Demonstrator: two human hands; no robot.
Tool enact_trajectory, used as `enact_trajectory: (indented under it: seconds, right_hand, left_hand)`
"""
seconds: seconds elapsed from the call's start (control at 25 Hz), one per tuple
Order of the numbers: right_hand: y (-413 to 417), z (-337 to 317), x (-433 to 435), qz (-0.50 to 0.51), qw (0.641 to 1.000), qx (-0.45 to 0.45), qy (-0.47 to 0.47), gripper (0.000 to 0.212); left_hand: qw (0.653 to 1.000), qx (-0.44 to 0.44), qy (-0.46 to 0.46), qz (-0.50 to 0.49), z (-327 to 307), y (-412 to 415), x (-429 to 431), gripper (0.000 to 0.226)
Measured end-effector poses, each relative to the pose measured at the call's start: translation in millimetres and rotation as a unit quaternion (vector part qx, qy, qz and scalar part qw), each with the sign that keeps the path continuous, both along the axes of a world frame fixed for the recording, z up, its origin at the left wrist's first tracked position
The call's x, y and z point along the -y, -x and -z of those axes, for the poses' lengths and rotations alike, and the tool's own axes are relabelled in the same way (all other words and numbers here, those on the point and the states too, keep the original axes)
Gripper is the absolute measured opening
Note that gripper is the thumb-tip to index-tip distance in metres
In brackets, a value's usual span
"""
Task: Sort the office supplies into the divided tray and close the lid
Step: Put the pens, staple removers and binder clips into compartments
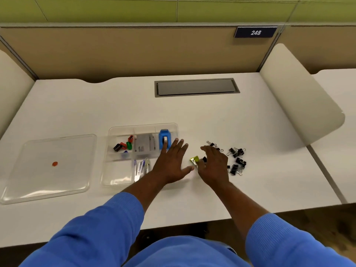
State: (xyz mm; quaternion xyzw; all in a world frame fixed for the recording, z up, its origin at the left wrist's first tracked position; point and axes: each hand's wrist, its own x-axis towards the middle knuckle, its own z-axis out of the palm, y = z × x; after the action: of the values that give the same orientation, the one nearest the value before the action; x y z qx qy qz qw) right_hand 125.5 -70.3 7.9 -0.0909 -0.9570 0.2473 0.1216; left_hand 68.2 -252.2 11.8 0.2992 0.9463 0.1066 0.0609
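My left hand (171, 162) lies flat with the fingers straight and spread, holding nothing. It hangs over the right edge of the clear divided tray (105, 171), with its fingertips by the blue tape dispenser (164, 139) in the far right compartment. My right hand (213, 164) is just to the right of it, palm down, fingers bent over the near left part of the pile of black binder clips (238, 157) on the white desk (212, 122). My right thumb is beside a small yellow-green clip (194, 160) that sits between my two hands. I cannot tell whether this hand has hold of any clip, since the back of it hides what is beneath. The other black clips lie loose to the right and far side of my right hand. In the tray's far left compartment are small sharpeners (123, 145) in red, black and green. A grey item (142, 145) sits in the far middle one, and pens (139, 167) lie in a near compartment. The clear lid (48, 168) lies flat on the desk just left of the tray, apart from it, with a small orange dot (54, 164) on it. Both my sleeves are blue.
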Motion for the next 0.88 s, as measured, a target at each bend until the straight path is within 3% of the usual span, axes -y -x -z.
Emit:
enact_trajectory:
  seconds: [0.2, 0.44, 0.64, 0.88]
  right_hand:
    - [-2.0, 16.8, -36.9, -0.040, 0.999, 0.035, 0.003, 0.048]
    - [2.7, 23.6, -64.3, -0.080, 0.993, 0.087, -0.007, 0.039]
    - [11.0, 21.9, -85.4, -0.081, 0.993, 0.086, 0.026, 0.034]
    - [18.9, 23.6, -96.8, -0.077, 0.990, 0.114, 0.000, 0.035]
  left_hand:
    - [0.998, 0.009, 0.018, 0.051, 6.6, -1.9, -50.0, 0.067]
    - [0.998, 0.008, 0.054, 0.013, 11.9, 1.2, -74.3, 0.034]
    - [0.998, 0.022, 0.061, -0.013, 14.4, 5.1, -90.2, 0.042]
    - [0.996, 0.036, 0.079, -0.037, 19.0, 12.7, -101.5, 0.033]
